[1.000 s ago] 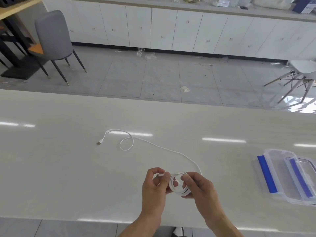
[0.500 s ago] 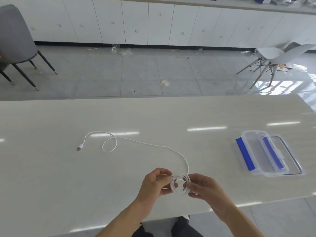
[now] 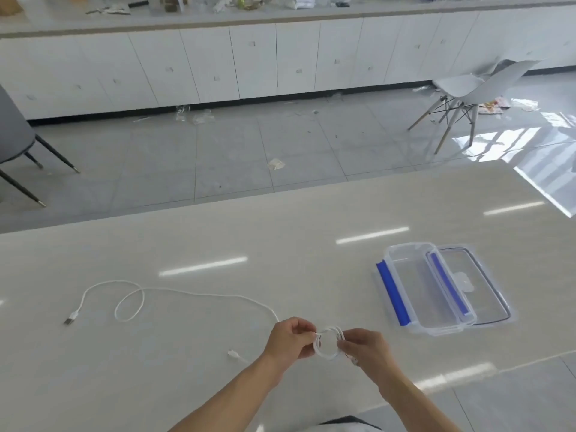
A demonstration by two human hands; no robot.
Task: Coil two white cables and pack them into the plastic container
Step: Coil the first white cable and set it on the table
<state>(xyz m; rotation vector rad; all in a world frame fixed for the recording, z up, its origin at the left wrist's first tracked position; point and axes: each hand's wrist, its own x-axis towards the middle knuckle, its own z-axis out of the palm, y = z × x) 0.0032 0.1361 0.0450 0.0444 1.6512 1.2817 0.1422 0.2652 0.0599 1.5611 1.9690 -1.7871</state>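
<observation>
Both hands pinch a small coil of white cable [image 3: 327,344] just above the table's near edge. My left hand [image 3: 288,339] holds its left side, my right hand [image 3: 363,346] its right side. A second white cable [image 3: 199,295] lies loose on the table to the left, with one loop and a USB plug [image 3: 69,319] at its far left end. A small white connector [image 3: 235,354] lies on the table left of my left wrist. A clear plastic container [image 3: 414,294] with blue clips stands open to the right, its lid [image 3: 477,288] beside it.
The pale glossy table [image 3: 280,251] runs across the view. Beyond it are a tiled floor with scraps, a white chair [image 3: 480,88] at the right, a grey chair [image 3: 12,141] at the left, and white cabinets along the back wall.
The view has swung so the container sits closer to my hands. My hands keep the coil; a small connector end now shows on the table by my left wrist.
</observation>
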